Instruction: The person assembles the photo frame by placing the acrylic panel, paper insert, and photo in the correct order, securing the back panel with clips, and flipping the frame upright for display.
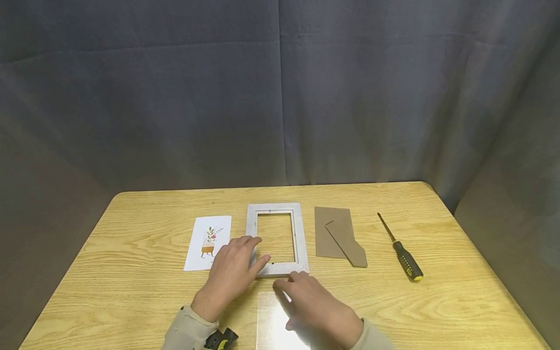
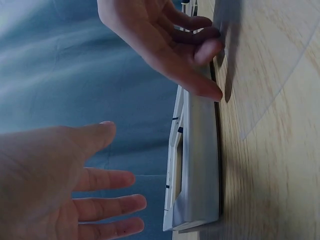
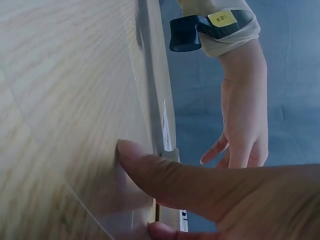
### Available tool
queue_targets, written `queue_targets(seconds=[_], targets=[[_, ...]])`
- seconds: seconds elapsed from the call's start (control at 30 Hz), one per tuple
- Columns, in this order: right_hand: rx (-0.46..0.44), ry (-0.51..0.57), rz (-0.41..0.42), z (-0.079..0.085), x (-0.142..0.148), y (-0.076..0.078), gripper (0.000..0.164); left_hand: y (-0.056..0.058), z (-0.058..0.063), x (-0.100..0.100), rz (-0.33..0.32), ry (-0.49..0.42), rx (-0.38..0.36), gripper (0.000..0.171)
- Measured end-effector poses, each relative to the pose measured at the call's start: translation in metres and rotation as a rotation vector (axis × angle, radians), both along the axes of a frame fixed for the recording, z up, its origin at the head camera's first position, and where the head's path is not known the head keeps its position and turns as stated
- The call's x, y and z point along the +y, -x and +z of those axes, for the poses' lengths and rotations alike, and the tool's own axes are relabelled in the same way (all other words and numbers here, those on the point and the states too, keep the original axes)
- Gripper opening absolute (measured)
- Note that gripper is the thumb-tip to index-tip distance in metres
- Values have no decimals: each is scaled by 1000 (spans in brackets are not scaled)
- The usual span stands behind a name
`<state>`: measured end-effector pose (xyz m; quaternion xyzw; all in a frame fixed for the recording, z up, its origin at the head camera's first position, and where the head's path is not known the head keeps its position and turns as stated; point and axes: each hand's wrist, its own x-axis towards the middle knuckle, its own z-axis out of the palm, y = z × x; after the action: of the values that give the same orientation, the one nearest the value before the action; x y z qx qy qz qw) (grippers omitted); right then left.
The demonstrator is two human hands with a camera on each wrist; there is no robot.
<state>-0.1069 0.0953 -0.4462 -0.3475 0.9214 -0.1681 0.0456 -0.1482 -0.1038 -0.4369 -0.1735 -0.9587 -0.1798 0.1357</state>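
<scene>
The white frame (image 1: 299,236) lies flat on the table (image 1: 144,291), and bare wood shows through its opening. My left hand (image 1: 234,262) is at the frame's left border, fingers straight, thumb spread wide, holding nothing; from the left wrist a gap shows between my fingertips and the frame. My right hand (image 1: 312,299) is at the frame's near border, fingers loosely bent and thumb apart, with nothing visible in its grasp; I can't tell whether its fingertips touch the frame.

On the near side of the frame, under my right hand, is a clear sheet (image 1: 268,323) with a bright glare on it; my hand covers part of it. Just left of the frame lies a white card (image 1: 209,240) printed with a plant in an orange pot, one near corner hidden behind my left hand. My left hand also blocks part of the frame's left border.

Right of the frame, a little apart, is a brown backing board (image 1: 325,238), its angled stand (image 1: 354,253) sticking out past the board's near right corner. Farther right of the frame lies a screwdriver (image 1: 407,260), its black and yellow handle toward me. Behind the frame, beyond the table's far edge, hangs a dark curtain (image 1: 280,97).
</scene>
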Motion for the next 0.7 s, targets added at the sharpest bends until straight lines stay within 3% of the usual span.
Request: queue_targets(seconds=[0.23,0.47,0.7], targets=[[-53,-10,-13,-1,0,1,56,0,-1,0,0,13,-7,51],[-117,-9,-42,-3,1,2,71,-1,-3,-1,-4,18,-23,51],[-191,18,-63,0,3,3,56,-2,-2,-4,10,11,-12,50]])
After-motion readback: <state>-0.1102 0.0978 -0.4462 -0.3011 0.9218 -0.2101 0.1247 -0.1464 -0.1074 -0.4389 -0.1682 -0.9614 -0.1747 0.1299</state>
